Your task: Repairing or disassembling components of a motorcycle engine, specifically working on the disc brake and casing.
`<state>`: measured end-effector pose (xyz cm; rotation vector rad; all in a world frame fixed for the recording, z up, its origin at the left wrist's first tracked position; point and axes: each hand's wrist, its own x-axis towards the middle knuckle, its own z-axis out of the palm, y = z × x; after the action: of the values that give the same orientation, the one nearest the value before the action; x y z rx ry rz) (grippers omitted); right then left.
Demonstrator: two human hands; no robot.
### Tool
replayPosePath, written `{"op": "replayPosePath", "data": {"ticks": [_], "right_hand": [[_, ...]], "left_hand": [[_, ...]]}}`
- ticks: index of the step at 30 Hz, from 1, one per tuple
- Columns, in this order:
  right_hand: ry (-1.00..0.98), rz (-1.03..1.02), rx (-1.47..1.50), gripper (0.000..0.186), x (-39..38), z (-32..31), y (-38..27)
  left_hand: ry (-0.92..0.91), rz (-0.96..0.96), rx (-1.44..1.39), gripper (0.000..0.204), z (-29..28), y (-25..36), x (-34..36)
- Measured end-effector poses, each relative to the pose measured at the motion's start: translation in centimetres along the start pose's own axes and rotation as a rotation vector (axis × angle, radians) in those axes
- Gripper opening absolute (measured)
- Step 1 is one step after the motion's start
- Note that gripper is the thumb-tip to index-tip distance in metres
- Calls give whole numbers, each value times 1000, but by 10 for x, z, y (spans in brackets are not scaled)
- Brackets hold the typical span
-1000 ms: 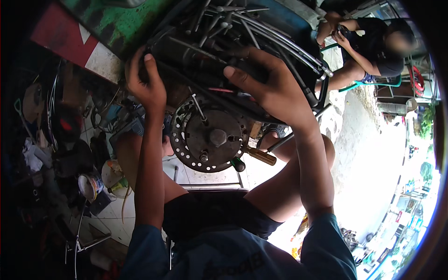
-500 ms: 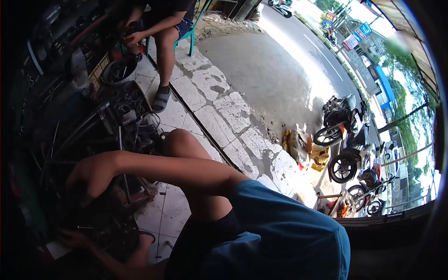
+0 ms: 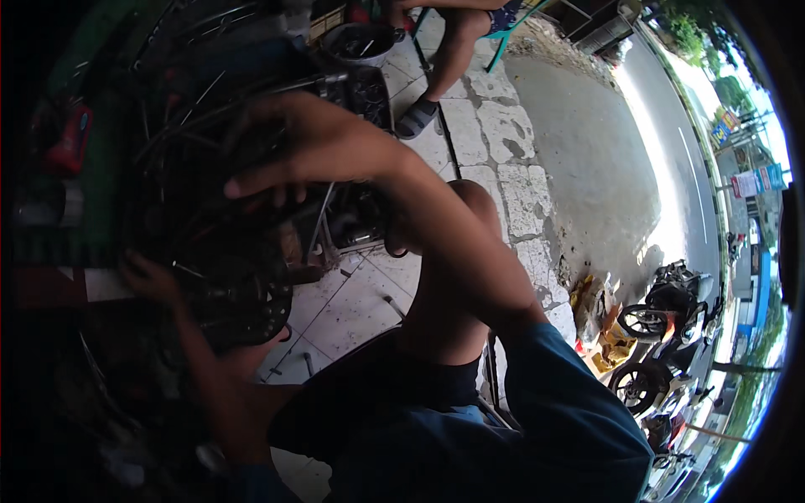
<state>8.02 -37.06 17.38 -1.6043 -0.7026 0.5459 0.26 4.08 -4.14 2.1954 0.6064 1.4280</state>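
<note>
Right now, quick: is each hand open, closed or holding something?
Left hand: too dim to tell.
Right hand: open, thumb apart; nothing visibly held.

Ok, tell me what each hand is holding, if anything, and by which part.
It cannot be told: the left hand is near the dark perforated disc, the right hand near a metal tube, but both grips are too dark and blurred.

This looks like a roadside repair workshop, with metal parts [image 3: 239,295], tiled floor [image 3: 356,303], motorcycles [image 3: 677,289] and street [image 3: 689,168].
</note>
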Motion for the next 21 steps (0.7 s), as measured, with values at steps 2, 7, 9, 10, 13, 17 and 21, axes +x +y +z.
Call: {"op": "replayPosePath", "data": {"ticks": [2,7,9,10,13,17,21], "right_hand": [[71,-7,-18,56,-3,-6,-7],[337,55,-141,41,-7,-9,6],[335,91,-98,37,-7,-1,7],[345,39,-77,34,-5,0,10],[318,-22,-108,28,-4,6,6],[240,-142,-401,35,-4,27,14],[207,-268,-544,34,-5,46,16]], "left_hand": [[27,-47,-52,44,0,44,-2],[53,-54,-50,42,5,49,-3],[75,-64,-72,42,1,44,-1],[91,-63,-130,42,1,46,1],[78,-105,-133,42,-3,51,0],[113,-86,-103,45,1,36,0],[93,-112,-127,47,4,33,0]]}}
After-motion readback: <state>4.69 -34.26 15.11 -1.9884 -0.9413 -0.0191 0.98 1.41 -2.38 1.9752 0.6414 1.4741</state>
